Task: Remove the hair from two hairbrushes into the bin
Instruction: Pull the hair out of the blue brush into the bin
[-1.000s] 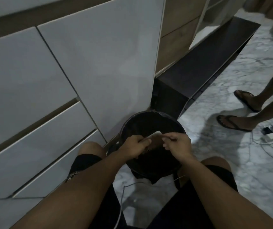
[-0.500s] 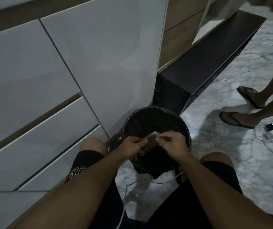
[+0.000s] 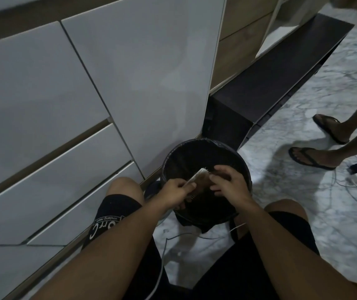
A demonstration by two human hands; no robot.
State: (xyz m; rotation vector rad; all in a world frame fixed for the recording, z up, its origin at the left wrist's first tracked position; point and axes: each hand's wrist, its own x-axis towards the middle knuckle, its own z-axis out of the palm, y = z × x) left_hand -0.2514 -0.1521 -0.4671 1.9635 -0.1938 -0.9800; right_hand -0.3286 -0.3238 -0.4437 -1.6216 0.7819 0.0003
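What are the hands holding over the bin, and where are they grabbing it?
The left hand grips the hairbrush at its near end, over the bin. The right hand pinches at the brush's far part; whether it holds hair is too dark to tell.

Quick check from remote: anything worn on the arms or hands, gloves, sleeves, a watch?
No. The left hand and right hand are bare, with no gloves, rings or watch showing. Both forearms are uncovered to the frame's edge, no sleeves in view.
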